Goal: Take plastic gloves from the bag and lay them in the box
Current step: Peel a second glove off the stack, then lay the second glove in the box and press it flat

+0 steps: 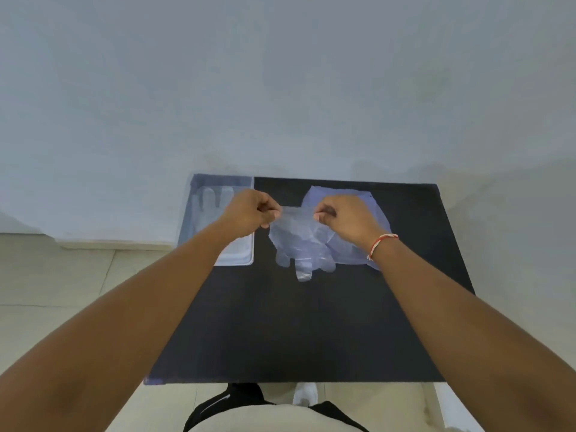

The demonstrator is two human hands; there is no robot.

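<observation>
A clear plastic glove hangs fingers-down above the black table, stretched by its cuff between both hands. My left hand pinches the cuff's left corner and my right hand pinches its right corner. Behind and under the right hand lies the crumpled translucent plastic bag. At the table's far left stands the shallow clear box, with another clear glove lying flat inside, fingers pointing away from me. My left forearm covers part of the box.
The black table stands against a pale wall. Light floor tiles show to the left and right. My legs and a white shoe are at the table's near edge.
</observation>
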